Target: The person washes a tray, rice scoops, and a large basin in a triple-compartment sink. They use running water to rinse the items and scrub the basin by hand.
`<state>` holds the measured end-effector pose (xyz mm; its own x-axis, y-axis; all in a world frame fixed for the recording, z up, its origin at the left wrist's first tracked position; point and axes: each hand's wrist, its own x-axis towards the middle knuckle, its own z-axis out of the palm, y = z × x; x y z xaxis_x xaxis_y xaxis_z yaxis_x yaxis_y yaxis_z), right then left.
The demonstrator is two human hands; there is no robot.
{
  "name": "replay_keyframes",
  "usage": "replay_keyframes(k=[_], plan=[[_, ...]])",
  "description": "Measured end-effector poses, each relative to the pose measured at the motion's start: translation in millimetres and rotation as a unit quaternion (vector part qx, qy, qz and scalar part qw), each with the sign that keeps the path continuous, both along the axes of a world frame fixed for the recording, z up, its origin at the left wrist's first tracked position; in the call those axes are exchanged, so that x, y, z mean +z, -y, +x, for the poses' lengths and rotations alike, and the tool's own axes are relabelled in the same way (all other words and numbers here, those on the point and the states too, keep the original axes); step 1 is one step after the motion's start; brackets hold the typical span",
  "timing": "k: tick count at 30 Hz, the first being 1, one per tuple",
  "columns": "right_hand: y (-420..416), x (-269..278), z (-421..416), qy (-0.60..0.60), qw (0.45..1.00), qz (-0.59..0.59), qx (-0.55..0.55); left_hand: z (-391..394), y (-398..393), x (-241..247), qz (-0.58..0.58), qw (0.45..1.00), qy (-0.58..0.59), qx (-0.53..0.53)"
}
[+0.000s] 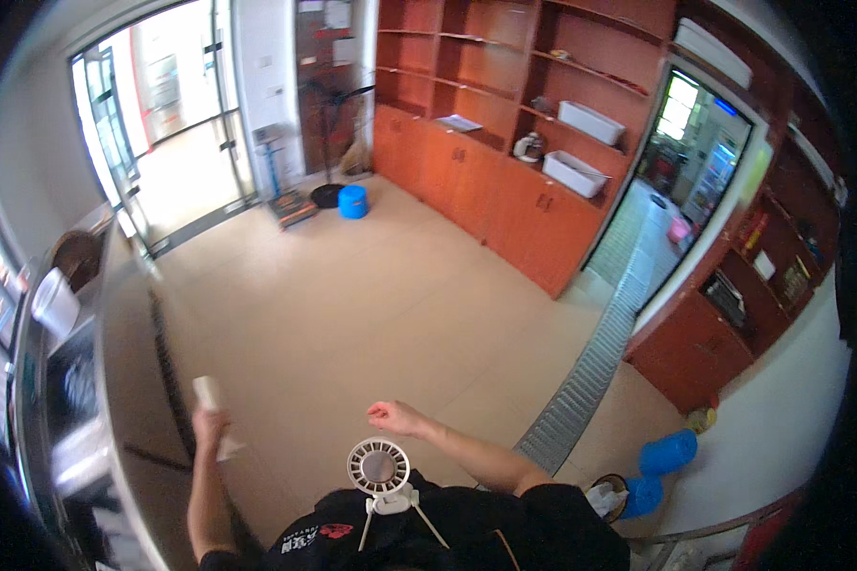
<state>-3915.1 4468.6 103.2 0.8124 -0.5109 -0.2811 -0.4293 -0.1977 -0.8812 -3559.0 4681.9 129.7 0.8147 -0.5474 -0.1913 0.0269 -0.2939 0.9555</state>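
Observation:
My left hand grips a pale, off-white object; its top stands above the fist and a blurred whitish part shows below. Motion blur hides what it is. That hand is beside the long metal counter on the left. My right hand is held in front of my body over the tiled floor, fingers loosely curled, with nothing visible in them. A white portable fan hangs at my chest, just below the right hand.
A metal floor grate runs towards the doorway at right. Wooden cabinets line the far wall. A platform scale and blue bucket stand near the glass door. A waste bin and blue containers are at lower right.

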Motion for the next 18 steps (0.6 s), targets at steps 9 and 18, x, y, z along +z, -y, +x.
replay_keyframes(k=[9, 18], plan=[[232.5, 22.9, -122.3, 0.242, 0.928, 0.108, -0.261, -355.2, 470.0, 63.7, -0.118, 0.889, -0.114, -0.428], [466.0, 64.9, -258.4, 0.207, 0.932, 0.144, -0.258, -497.3, 701.7, 64.3, -0.160, 0.848, 0.030, -0.504]])
